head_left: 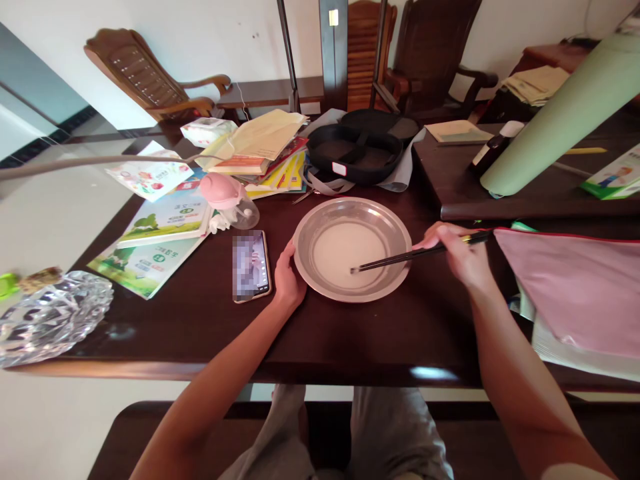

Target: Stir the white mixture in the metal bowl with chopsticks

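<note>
A round metal plate holding a thin white liquid stands on the dark wooden table in front of me. My left hand curls against the plate's left rim and steadies it. My right hand is closed around a pair of dark chopsticks, whose tips dip into the white liquid near the plate's middle. A phone with a lit screen lies flat just left of my left hand.
Books and leaflets and a pink-lidded cup crowd the far left. A black lunch box sits behind the plate. A crystal dish is at the left edge, a pink pouch and green roll on the right.
</note>
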A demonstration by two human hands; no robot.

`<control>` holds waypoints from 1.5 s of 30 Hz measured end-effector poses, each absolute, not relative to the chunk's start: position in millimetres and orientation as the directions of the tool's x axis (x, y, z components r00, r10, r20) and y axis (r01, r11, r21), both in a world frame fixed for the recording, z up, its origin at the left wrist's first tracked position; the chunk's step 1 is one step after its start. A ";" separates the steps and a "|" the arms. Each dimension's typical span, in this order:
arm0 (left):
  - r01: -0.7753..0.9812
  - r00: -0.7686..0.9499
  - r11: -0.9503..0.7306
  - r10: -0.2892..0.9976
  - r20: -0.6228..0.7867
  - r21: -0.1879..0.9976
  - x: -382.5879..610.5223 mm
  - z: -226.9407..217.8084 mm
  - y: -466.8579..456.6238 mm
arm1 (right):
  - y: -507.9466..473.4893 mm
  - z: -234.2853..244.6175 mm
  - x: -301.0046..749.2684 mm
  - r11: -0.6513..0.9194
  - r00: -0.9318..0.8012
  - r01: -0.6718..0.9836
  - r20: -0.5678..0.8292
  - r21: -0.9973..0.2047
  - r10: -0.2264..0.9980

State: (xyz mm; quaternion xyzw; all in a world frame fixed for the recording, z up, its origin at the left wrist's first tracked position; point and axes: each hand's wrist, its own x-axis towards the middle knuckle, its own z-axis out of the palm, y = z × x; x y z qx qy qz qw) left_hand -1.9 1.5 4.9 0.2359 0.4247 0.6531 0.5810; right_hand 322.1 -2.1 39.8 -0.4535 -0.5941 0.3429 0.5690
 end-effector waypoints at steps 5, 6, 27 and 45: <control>-0.560 -0.215 0.029 0.960 -0.180 0.828 -2.1 4.8 1.6 | -0.5 39.3 316.8 0.354 -0.053 0.273 0.353 -0.895 0.934; -0.557 -0.218 0.030 0.959 -0.181 0.830 -2.3 4.7 1.6 | -0.1 39.1 320.0 0.349 0.006 0.271 0.364 -0.897 0.931; -0.559 -0.219 0.036 0.957 -0.189 0.828 -2.0 6.3 1.5 | -0.4 37.8 328.1 0.360 0.117 0.123 0.374 -0.925 0.920; -0.550 -0.216 0.042 0.958 -0.190 0.834 -2.2 7.2 0.6 | -2.6 42.9 316.1 0.327 -0.071 0.234 0.320 -0.915 0.945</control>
